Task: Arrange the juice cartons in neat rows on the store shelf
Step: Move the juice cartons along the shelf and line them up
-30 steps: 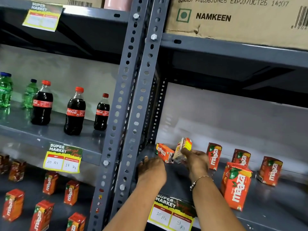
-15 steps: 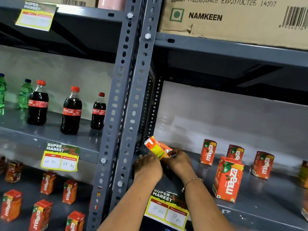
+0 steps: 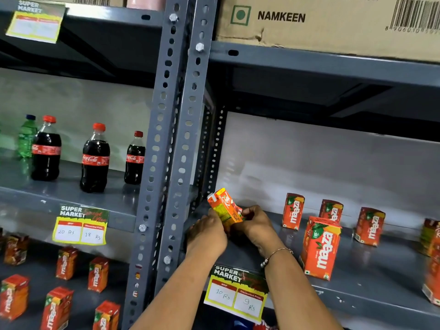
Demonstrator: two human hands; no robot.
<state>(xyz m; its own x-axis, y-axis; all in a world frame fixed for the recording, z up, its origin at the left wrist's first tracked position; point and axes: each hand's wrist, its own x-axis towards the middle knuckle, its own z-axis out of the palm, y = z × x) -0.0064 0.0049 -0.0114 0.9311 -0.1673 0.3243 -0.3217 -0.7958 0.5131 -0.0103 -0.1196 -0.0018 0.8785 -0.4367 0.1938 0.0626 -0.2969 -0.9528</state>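
Observation:
A small orange and yellow juice carton (image 3: 225, 208) tilts to the left at the left end of the grey shelf (image 3: 371, 284). My left hand (image 3: 206, 234) and my right hand (image 3: 256, 226) both grip its lower part. To the right, several red Maaza cartons stand upright on the same shelf: a large one (image 3: 321, 247) near the front and smaller ones (image 3: 293, 211), (image 3: 331, 211), (image 3: 369, 226) further back. More cartons (image 3: 432, 236) show partly at the right edge.
Perforated grey uprights (image 3: 171, 148) stand just left of my hands. Cola bottles (image 3: 95, 158) fill the left shelf, with more Maaza cartons (image 3: 98, 273) on the shelf below. A price tag (image 3: 238, 291) hangs on the shelf's front lip. A NAMKEEN cardboard box (image 3: 333, 22) sits above.
My right hand carried the carton left to the shelf's left end, and it now tilts left. My left hand has come up onto it. The view has shifted slightly right.

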